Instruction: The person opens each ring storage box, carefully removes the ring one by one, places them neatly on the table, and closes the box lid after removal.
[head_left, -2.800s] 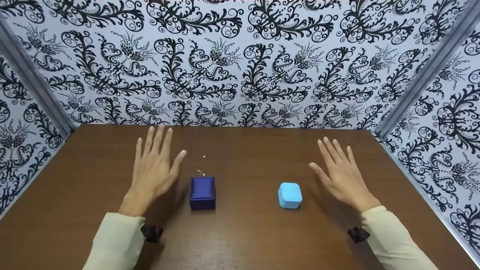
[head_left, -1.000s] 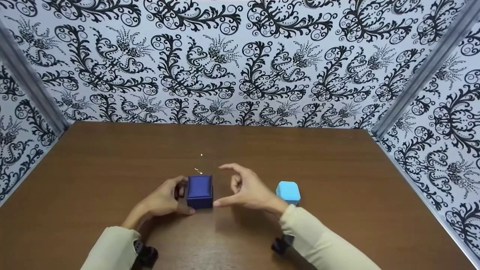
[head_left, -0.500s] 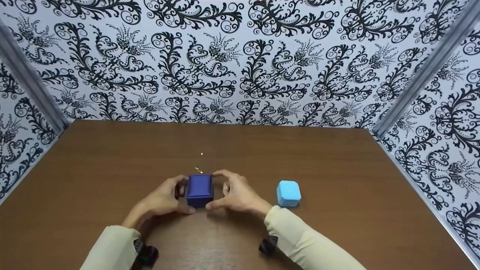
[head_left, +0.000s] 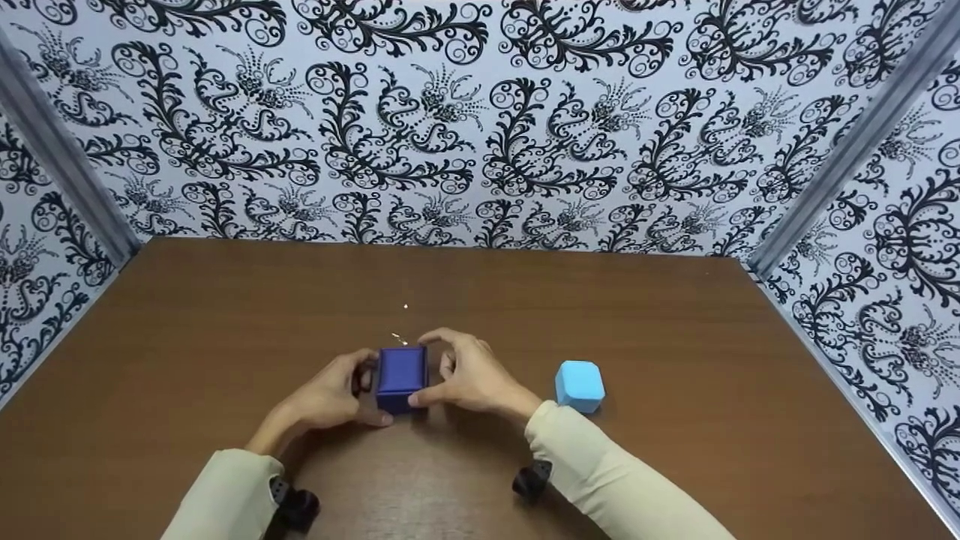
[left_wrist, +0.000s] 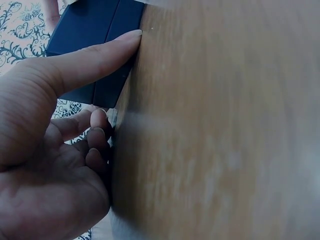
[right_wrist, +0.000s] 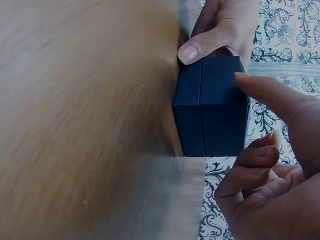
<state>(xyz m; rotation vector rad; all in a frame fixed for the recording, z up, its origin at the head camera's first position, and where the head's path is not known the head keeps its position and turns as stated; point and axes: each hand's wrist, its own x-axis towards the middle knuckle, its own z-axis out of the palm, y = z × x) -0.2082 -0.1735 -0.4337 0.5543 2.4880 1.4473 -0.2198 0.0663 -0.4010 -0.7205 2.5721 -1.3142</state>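
Note:
A dark blue jewelry box (head_left: 402, 369) with a cushioned top sits on the brown table, its lid down. My left hand (head_left: 326, 397) grips it from the left, thumb across the lower part of the near face below the seam, as the left wrist view shows. From the right, my right hand (head_left: 472, 379) pinches the lid, thumb at its near edge and index finger at the far corner. In the right wrist view the box (right_wrist: 220, 107) has a straight seam between lid and base. Its other fingers are curled beside the box.
A light blue box (head_left: 580, 386) with cut corners stands on the table (head_left: 645, 322) to the right, beyond my right forearm. Just behind the dark box lies a small thin gold piece (head_left: 400, 339), with a tiny shiny speck (head_left: 406, 306) farther back. Patterned walls (head_left: 480, 150) enclose the table.
Both hands came in from flat, spread positions beside the boxes. The left hand took hold of the dark blue box first; then the right hand moved left and closed on its lid.

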